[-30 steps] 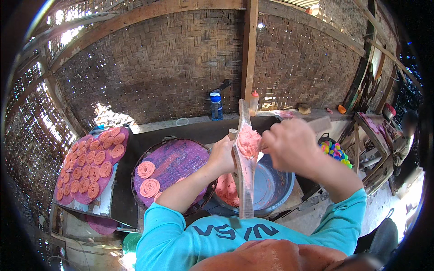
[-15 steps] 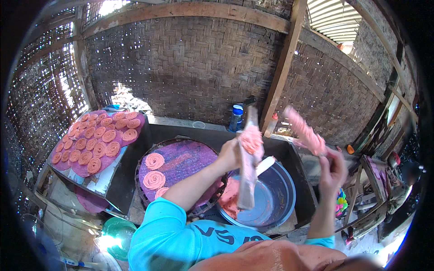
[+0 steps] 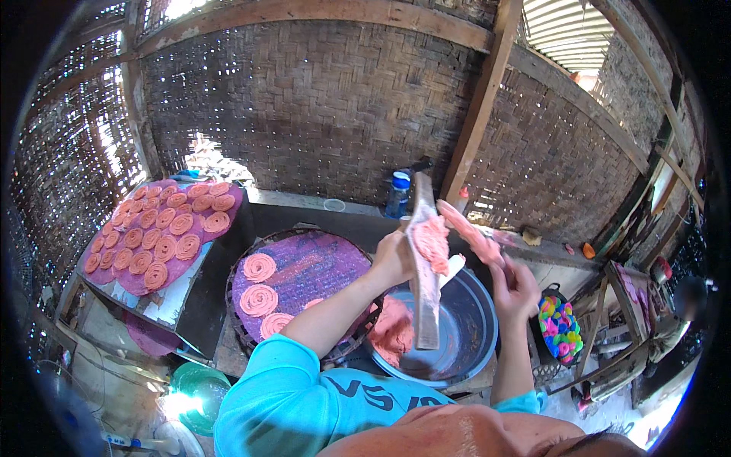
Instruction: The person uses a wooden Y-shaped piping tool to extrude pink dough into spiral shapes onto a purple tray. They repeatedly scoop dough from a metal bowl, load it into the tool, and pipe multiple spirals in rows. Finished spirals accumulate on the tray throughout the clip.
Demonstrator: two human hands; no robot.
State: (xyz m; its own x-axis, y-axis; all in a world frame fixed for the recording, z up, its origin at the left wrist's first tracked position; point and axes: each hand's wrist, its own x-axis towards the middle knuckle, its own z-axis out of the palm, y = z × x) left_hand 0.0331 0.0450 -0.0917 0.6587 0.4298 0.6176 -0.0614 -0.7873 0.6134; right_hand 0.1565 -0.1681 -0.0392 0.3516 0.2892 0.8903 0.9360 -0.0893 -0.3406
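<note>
A mound of pink dough (image 3: 431,242) clings to the upper part of a long wooden board (image 3: 428,324), held above the left half of the blue basin (image 3: 476,335). The left hand (image 3: 394,257) is at the board's left side, its fingers seemingly closed around it, though the tips are hidden. Over the basin's right far rim, the right hand (image 3: 516,286) has its fingers clamped on the near end of a slim, dough-coated piece (image 3: 466,231); what lies under the coating cannot be told. The step in hand looks like loading or working dough on the board; the next move calls for a steady left hold and care that nothing drops outside the basin. More dough (image 3: 393,331) lies in the basin's left side. Left of the basin, a round tray (image 3: 231,308) carries dough coils (image 3: 259,299); a bottle (image 3: 398,196) stands beyond it.
</note>
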